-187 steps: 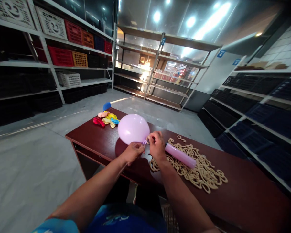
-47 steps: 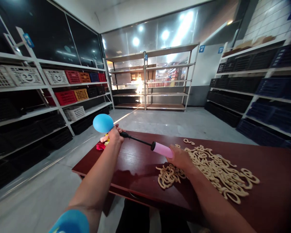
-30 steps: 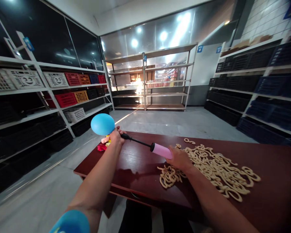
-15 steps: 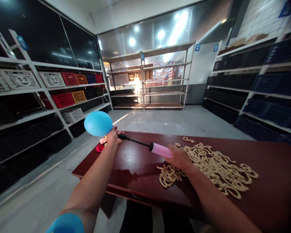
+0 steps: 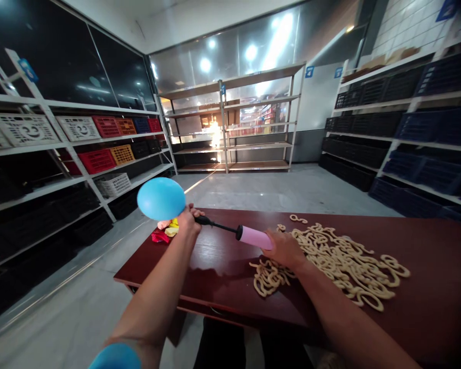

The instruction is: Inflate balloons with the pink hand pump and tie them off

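1. While my right hand (image 5: pixel 284 247) is wrapped firmly around the pink barrel of a balloon pump (image 5: pixel 255 238), my left hand (image 5: pixel 189 220) is clenched at the neck end of an inflated blue balloon (image 5: pixel 161 199); its neck is hidden, so I cannot tell which fingertips pinch it
2. The pump stretches between my hands above the desk, its thin black shaft (image 5: pixel 223 226) running from the barrel's black collar to the black end piece (image 5: pixel 203 220) beside my left hand
3. The balloon sits just beyond my left knuckles, over the desk's far left corner, rounded and slightly elongated
4. Below it, on the reddish-brown desk (image 5: pixel 223 266), lie limp balloons: a red one (image 5: pixel 160 236), a pink one and some yellow ones, partly covered from view
5. Around my right wrist spreads a pile of beige, curved S-shaped pieces (image 5: pixel 330 256), many overlapping; one lone S-shaped piece (image 5: pixel 298 219) lies apart near the far edge
6. Beyond the desk, the grey floor (image 5: pixel 100 277) runs to a metal rack (image 5: pixel 259 165) at the back; white, red and yellow crates fill shelves to my left, and dark crates (image 5: pixel 376 123) line the rack to my right
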A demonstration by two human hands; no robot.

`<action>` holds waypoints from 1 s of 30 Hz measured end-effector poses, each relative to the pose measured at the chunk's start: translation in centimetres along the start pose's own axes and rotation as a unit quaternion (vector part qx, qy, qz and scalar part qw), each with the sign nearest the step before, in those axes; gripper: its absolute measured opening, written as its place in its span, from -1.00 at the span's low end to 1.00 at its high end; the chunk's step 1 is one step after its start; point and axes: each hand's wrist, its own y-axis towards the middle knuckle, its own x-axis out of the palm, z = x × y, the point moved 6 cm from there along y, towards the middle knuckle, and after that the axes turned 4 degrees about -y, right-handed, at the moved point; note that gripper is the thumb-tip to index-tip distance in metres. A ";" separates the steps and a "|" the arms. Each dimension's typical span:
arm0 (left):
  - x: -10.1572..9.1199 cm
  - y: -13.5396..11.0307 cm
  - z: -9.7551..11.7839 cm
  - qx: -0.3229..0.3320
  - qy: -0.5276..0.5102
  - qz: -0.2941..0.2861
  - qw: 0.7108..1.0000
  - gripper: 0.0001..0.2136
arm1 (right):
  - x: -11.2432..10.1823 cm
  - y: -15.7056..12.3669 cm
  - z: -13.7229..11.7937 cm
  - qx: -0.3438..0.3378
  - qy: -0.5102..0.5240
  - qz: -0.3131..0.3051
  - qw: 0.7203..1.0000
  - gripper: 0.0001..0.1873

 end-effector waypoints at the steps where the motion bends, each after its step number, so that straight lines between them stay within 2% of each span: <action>1: 0.0 0.6 1.1 0.006 -0.004 0.008 1.000 -0.89 | -0.1 0.1 0.2 0.007 -0.002 0.001 1.000 -0.68; 3: -0.5 0.9 1.6 0.017 -0.018 0.023 0.999 -0.89 | 0.0 0.2 0.3 0.014 -0.009 0.000 1.000 -0.68; 4: -0.8 0.6 0.9 0.017 -0.025 0.025 0.999 -0.88 | 0.2 0.2 0.1 0.010 -0.010 -0.002 1.000 -0.69; 8: -1.5 -2.4 -5.8 -0.023 -0.028 0.010 0.999 -0.89 | 0.6 -0.5 -1.1 -0.022 -0.010 -0.004 1.000 -0.73; 10: -1.3 -3.4 -7.7 -0.030 -0.026 0.004 0.999 -0.90 | 0.7 -0.7 -1.3 -0.030 -0.011 -0.002 0.999 -0.74; 12: -0.6 -3.2 -7.3 -0.030 -0.018 -0.005 0.999 -0.90 | 0.6 -0.7 -1.0 -0.027 -0.005 -0.001 1.000 -0.72; 15: 0.6 -0.9 -2.9 -0.008 -0.004 -0.019 1.000 -0.91 | 0.4 -0.2 0.2 -0.004 0.005 0.001 1.000 -0.69; 17: 0.9 0.7 0.0 0.012 -0.003 -0.009 1.000 -0.92 | 0.3 0.1 0.7 0.010 0.001 0.000 1.000 -0.69; 19: 0.6 1.4 1.1 0.022 -0.011 0.007 1.000 -0.91 | 0.4 0.2 0.8 0.017 -0.005 -0.001 1.000 -0.70; 21: 0.0 0.8 -0.4 0.018 -0.022 0.008 1.000 -0.90 | 0.5 0.0 0.3 0.007 -0.005 -0.003 1.000 -0.72; 24: -0.7 -1.7 -5.2 -0.010 -0.029 -0.006 1.000 -0.88 | 0.8 -0.5 -0.8 -0.022 0.000 -0.003 1.000 -0.75; 26: -1.0 -3.0 -7.6 -0.031 -0.025 -0.008 0.999 -0.89 | 0.9 -0.7 -1.2 -0.032 0.000 0.002 0.999 -0.76; 28: -0.9 -3.1 -7.8 -0.044 -0.013 -0.008 0.999 -0.90 | 1.1 -0.7 -1.0 -0.030 0.004 0.003 1.000 -0.75; 30: -0.6 -1.9 -5.7 -0.039 -0.003 -0.011 0.999 -0.90 | 1.1 -0.4 -0.3 -0.019 0.010 -0.001 1.000 -0.73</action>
